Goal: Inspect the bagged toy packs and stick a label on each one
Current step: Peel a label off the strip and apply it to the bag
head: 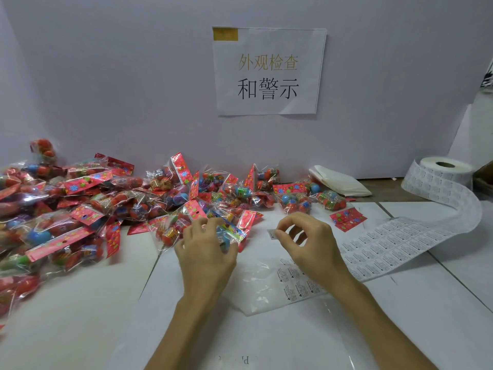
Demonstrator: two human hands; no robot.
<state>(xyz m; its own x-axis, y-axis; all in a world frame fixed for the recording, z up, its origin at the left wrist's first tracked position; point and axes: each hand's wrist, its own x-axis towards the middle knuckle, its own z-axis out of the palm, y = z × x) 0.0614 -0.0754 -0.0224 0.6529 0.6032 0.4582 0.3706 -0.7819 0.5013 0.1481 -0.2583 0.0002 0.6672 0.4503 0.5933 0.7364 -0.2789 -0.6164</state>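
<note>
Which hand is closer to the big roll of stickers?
The right. The right hand sits left of the roll, pinching a label; the left hand is farther left, gripping a toy pack.

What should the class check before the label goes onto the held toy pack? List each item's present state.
1. The left hand grips the toy pack: ok.
2. The right hand pinches the label, off the label strip: ok.
3. The label lies flat: cannot tell, too small.
4. The toy pack undamaged: cannot tell, the hand covers it.
5. The label stuck on: not ok, apart from the pack.
</note>
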